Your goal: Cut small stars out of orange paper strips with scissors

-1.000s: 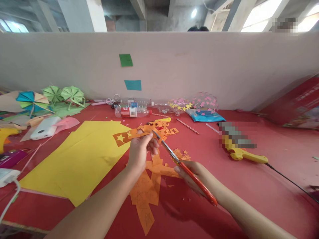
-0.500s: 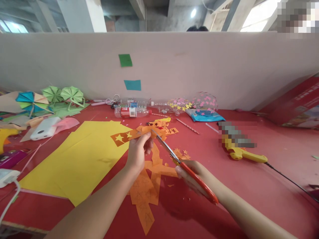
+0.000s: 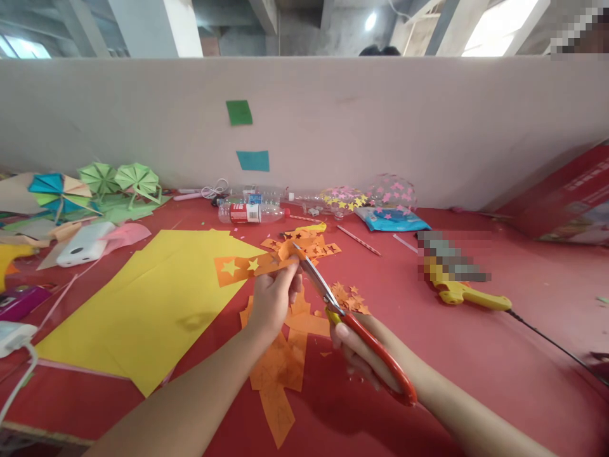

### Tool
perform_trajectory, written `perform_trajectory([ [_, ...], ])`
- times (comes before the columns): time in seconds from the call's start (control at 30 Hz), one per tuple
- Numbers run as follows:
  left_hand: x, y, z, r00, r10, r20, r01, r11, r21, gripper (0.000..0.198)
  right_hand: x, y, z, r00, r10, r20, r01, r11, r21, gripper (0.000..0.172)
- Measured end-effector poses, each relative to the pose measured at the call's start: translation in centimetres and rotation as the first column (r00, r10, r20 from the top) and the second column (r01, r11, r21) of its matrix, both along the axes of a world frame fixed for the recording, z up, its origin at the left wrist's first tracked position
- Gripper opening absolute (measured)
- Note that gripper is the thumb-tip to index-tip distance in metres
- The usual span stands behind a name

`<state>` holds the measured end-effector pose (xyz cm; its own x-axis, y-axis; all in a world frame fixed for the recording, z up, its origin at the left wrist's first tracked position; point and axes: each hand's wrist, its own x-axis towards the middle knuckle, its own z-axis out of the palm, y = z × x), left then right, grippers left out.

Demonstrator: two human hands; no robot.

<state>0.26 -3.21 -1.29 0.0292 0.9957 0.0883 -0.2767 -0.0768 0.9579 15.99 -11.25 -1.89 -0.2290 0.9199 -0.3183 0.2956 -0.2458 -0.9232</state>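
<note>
My left hand pinches a strip of orange paper with star-shaped holes, through which the yellow sheets beneath show. In my right hand are red-handled scissors, their blades slightly parted and pointing up and left at the strip beside my left fingertips. Below my hands lie more orange paper pieces with faint pencil marks. A small heap of cut orange stars rests just beyond the scissors. Orange scraps with star holes lie behind my left hand.
Yellow paper sheets spread to the left. A yellow glue gun with a black cord lies at the right. Along the partition are a plastic bottle, a blue packet and star-covered clear plastic. Folded paper umbrellas stand back left.
My left hand and the orange strip have shifted slightly right and down. The scissors' handles have spread a little, and the blades sit at a different spot on the strip.
</note>
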Motion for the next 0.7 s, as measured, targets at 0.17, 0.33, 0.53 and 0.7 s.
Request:
perform_trajectory([
  [0.17,0.08,0.04,-0.25,1.000,0.009,0.001,-0.009,1.000,0.029,0.033,-0.24,-0.10,0.54,0.999,0.001,-0.033,-0.001,1.000,0.023,0.053],
  [0.33,0.07,0.05,-0.13,1.000,0.002,0.011,-0.002,1.000,0.028,0.036,-0.38,-0.03,0.58,1.000,-0.019,-0.022,0.019,1.000,-0.006,0.054],
  [0.53,0.30,-0.14,0.26,0.998,-0.001,0.055,0.002,1.000,-0.008,0.034,-0.88,-0.03,0.26,0.999,-0.035,-0.016,0.035,0.999,-0.004,0.055],
  [0.7,0.25,-0.10,0.17,0.999,-0.015,0.053,0.016,1.000,-0.017,0.035,-0.91,-0.12,-0.04,0.999,-0.040,0.001,0.040,0.999,-0.001,0.049],
])
